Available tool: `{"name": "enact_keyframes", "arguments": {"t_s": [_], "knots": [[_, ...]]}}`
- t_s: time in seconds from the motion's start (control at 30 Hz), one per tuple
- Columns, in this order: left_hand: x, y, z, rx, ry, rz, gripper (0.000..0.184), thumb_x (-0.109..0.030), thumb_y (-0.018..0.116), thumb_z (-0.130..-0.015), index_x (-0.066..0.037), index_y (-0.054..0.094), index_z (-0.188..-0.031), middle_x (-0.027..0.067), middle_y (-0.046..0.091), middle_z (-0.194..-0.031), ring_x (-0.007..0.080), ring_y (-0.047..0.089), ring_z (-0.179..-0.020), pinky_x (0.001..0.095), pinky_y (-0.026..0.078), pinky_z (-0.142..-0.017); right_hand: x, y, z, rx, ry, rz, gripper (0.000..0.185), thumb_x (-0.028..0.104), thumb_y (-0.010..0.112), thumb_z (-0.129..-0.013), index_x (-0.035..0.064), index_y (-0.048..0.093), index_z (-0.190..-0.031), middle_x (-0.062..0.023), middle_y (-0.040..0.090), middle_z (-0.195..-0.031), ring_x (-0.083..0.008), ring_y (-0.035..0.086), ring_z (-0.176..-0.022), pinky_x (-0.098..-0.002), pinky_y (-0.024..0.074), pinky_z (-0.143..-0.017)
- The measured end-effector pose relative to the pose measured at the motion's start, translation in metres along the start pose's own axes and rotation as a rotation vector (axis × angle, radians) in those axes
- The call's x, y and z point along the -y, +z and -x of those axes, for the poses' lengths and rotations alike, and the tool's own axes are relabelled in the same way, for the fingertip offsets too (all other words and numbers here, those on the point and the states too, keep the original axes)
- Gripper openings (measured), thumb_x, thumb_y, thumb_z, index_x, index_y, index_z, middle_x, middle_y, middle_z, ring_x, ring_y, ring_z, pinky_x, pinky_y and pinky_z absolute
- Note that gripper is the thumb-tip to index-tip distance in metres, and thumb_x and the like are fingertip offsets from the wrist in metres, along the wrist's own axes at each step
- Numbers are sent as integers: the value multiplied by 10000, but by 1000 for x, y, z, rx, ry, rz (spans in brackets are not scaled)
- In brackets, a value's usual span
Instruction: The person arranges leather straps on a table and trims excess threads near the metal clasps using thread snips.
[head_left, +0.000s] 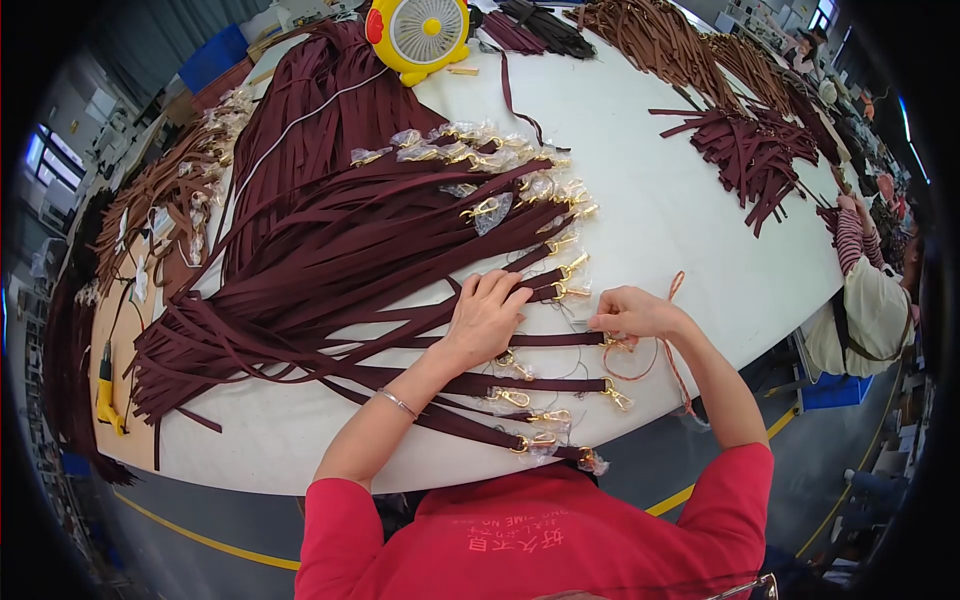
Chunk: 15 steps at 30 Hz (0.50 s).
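My left hand [487,315] lies over several dark maroon straps, its fingers stretched out and slightly bent on top of them. To its right, my right hand [637,313] is closed in a pinch near the clasp end of one maroon strap [560,340]. What sits between those fingertips is too small to make out. A red-and-white cord [676,370] loops beside and below the right hand. Gold swivel clasps [617,396], some wrapped in clear plastic, end the straps around both hands. The large bundle of maroon straps [330,250] spreads to the left.
A yellow toy-like fan [428,35] stands at the back of the white table [640,150]. More maroon straps [755,155] and brown straps [650,40] lie at the back right. A yellow-and-black tool [107,390] rests at the left edge. Another person [875,300] stands at the right.
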<state>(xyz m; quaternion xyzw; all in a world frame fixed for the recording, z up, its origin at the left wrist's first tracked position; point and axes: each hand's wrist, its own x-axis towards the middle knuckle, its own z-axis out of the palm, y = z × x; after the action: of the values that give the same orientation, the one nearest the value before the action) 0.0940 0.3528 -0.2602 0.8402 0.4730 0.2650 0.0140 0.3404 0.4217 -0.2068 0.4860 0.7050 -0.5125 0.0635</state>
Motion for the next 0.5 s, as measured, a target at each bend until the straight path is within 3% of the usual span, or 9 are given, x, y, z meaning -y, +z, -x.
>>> {"name": "enact_keyframes", "arguments": {"t_s": [0.1,0.2,0.23,0.27,0.33,0.37,0.5], "knots": [[3,4,0,-24,11,21,407,-96,656,-701,-57,530,-1086,112,521,-1135,259,455,-1072,402,320,-925,8,16,-7,-25,-177,250,323,305,643,-792,-5,576,-732,-47,550,-603,-118,516,-524,-284,407,-477],[7,5,4,6,97,83,324,-96,661,-687,-76,582,-1001,39,583,-1054,225,477,-1058,451,308,-946,8,2,-2,91,-236,140,323,306,652,-779,-1,586,-705,-42,562,-605,-123,528,-558,-288,416,-526],[7,4,5,3,92,82,324,-96,661,-687,-76,582,-1001,39,583,-1054,225,477,-1058,451,308,-946,7,-6,-2,42,-275,50,344,327,654,-775,-3,584,-707,-49,559,-590,-127,511,-506,-284,414,-475],[6,3,6,9,121,88,291,-102,657,-697,-93,595,-982,17,591,-1033,221,481,-1056,466,308,-949,10,-11,-5,47,-275,51,344,327,654,-775,-3,584,-707,-49,559,-590,-127,511,-506,-284,414,-475],[5,1,6,15,154,88,258,-108,652,-708,-110,609,-962,-5,599,-1012,216,485,-1053,480,309,-953,17,-24,-14,-136,-64,11,360,338,655,-772,-5,581,-694,-57,559,-581,-126,484,-442,-285,403,-414],[4,1,7,19,172,116,229,-117,646,-719,-119,616,-946,-11,602,-1006,216,492,-1043,490,311,-953,19,-25,-22,-168,-85,57,382,354,648,-773,-10,573,-682,-65,556,-573,-124,477,-407,-276,389,-365],[4,2,9,8,219,152,204,-131,643,-734,-119,621,-936,-11,608,-1010,228,512,-1019,476,352,-930,29,-13,-48,-43,-61,181,390,369,634,-794,-3,561,-701,-43,538,-577,-96,477,-448,-247,373,-370]]}}
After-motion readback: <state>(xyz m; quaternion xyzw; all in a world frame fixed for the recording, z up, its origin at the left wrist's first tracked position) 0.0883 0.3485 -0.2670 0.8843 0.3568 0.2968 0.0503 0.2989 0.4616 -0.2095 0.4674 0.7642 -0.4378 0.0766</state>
